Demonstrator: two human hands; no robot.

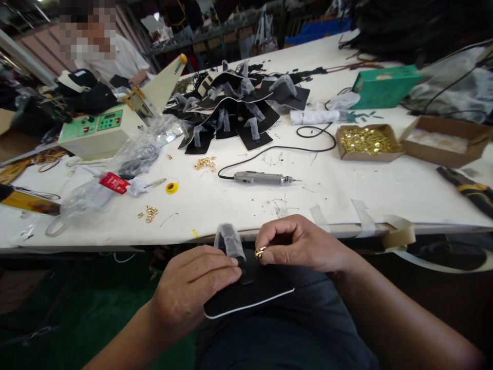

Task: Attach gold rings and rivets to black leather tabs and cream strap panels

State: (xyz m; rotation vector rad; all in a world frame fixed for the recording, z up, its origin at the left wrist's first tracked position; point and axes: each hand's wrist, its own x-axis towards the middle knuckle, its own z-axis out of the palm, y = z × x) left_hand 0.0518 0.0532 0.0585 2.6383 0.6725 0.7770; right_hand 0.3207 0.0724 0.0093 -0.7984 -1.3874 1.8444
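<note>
On my lap lies a black panel [265,285] with a pale edge, its near side tilted toward me. A handle wrapped in clear plastic [229,241] stands up from its far part. My left hand [192,282] lies over the panel's left side, fingers closed on the panel and the handle's base. Between thumb and forefinger of my right hand [300,244] is a small shiny gold metal fitting [259,253], just above the panel's right side. The fitting's exact kind is too small to make out.
On the white table [239,210] lie a corded electric screwdriver [262,178], gold fittings [150,213], yellow tape [172,188] and a box of gold pieces [370,141]. Similar black panels [227,110] are piled behind. Pliers [466,187] lie right; a person [119,59] sits across.
</note>
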